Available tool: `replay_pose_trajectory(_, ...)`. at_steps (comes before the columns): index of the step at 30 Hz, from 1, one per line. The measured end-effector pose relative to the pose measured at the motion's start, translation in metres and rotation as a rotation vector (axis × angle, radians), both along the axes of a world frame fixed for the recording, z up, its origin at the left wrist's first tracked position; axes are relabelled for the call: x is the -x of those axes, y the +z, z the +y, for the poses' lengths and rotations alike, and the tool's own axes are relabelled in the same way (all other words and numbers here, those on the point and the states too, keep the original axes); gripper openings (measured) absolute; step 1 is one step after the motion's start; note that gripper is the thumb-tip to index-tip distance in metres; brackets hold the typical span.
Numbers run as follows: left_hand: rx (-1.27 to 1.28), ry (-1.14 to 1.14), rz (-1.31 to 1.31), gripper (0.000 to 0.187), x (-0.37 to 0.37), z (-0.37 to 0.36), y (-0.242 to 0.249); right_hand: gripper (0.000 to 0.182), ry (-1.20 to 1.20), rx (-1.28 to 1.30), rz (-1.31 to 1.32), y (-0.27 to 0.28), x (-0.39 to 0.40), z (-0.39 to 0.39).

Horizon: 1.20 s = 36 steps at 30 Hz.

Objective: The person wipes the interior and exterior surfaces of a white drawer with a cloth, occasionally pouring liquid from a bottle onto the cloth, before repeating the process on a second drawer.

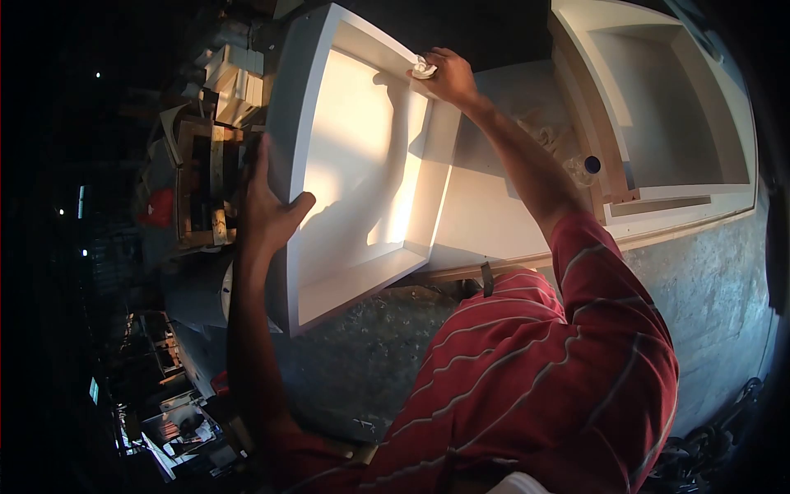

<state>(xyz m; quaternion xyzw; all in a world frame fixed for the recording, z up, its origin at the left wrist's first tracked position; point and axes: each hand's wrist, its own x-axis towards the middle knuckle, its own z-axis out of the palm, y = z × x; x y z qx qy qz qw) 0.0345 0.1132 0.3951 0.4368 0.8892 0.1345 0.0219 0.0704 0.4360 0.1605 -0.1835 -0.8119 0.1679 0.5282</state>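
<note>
A white drawer box point(354, 123) is tilted up on the worktable, its open side facing me. My left hand point(270, 206) is against its left outer side, the thumb over the edge and the fingers spread along the panel. At the far top edge, my right hand point(448, 76) is closed on a crumpled white cloth point(424, 68), which touches the rim near the upper corner. Sunlight falls inside the box, with the shadow of my arm across its bottom panel.
To the right, another white drawer box point(671, 107) lies on the worktable point(485, 214). Beside it stands a clear container with a dark blue cap point(592, 165), near crumpled pale material point(539, 132). Wooden pallets and stacked pieces point(218, 181) are at the left.
</note>
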Motion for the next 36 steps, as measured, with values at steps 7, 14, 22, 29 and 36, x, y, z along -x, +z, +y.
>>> replay_pose_trajectory(7,-0.380,-0.057,0.166,0.096,-0.040,-0.118,-0.021,0.041,0.093,-0.416,0.239,0.169,-0.062,-0.041)
replay_pose_trajectory(14,-0.555,-0.070,0.441,0.071,-0.025,-0.174,-0.118,0.036,0.158,-0.646,0.313,0.211,-0.088,-0.090)
replay_pose_trajectory(22,-0.787,-0.004,0.146,0.076,-0.032,-0.168,-0.120,0.038,0.198,-0.636,0.149,0.230,-0.061,-0.096)
replay_pose_trajectory(29,-0.760,-0.001,-0.282,0.076,-0.034,-0.155,-0.039,0.031,0.162,-0.575,0.099,0.229,-0.017,-0.076)
replay_pose_trajectory(36,-0.778,-0.087,-0.310,0.090,-0.033,-0.137,0.023,0.032,0.138,-0.388,0.017,0.219,-0.026,-0.077)
